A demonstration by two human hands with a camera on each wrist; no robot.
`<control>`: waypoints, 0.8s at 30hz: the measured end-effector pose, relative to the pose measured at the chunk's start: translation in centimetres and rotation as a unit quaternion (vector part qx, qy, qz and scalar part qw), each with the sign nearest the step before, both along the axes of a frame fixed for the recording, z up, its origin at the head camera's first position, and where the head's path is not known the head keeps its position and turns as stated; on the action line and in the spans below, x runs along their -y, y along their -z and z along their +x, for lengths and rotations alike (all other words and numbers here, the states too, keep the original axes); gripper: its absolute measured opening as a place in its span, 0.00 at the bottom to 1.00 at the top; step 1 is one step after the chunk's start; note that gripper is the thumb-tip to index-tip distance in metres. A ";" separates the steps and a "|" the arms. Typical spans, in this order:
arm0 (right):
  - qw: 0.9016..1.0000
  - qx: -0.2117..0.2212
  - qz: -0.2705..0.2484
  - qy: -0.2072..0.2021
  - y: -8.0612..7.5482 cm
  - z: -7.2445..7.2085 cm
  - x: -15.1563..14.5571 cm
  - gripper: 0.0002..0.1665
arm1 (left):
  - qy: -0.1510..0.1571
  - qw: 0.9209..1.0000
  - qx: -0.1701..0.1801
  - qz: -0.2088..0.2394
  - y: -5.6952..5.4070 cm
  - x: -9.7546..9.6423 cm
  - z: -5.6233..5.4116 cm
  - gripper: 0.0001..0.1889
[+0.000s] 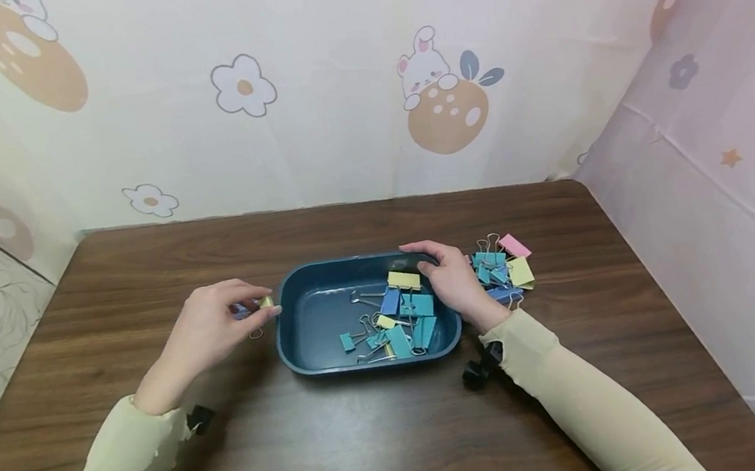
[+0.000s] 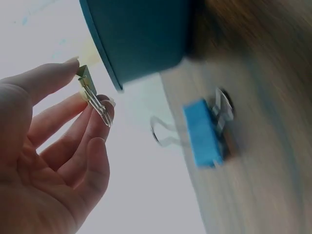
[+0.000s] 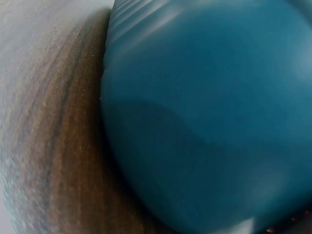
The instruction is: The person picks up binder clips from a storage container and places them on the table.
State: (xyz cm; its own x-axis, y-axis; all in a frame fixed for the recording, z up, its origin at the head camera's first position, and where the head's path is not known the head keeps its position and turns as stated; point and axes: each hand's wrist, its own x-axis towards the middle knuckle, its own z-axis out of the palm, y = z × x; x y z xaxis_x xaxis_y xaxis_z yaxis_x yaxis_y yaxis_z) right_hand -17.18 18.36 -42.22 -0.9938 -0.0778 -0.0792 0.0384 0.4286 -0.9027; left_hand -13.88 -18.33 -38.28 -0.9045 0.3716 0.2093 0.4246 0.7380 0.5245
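Observation:
A dark blue-green tray [image 1: 314,326] sits mid-table, with several teal, yellow and blue binder clips [image 1: 417,305] lying mostly in its right half. Just off its left end, my left hand [image 1: 211,323] pinches a yellow binder clip [image 2: 85,80] between thumb and fingertips. Below that hand, a blue binder clip [image 2: 204,134] lies on the table, partly hidden in the head view. My right hand [image 1: 457,284] grips the tray's right end at the far corner, thumb at the inner side. Only the tray's outer wall [image 3: 204,107] fills the right wrist view; no fingers show there.
Right of the tray, partly behind my right hand, lies a pile of teal, blue, yellow and pink binder clips [image 1: 492,268]. The brown wooden table [image 1: 347,451] meets a patterned curtain [image 1: 329,131] at its back edge.

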 end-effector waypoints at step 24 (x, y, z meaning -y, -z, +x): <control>1.000 -0.003 -0.002 -0.002 0.1 0.1 -0.1 0.24 | 0.003 0.998 0.055 -0.016 2.8 2.9 2.3 0.13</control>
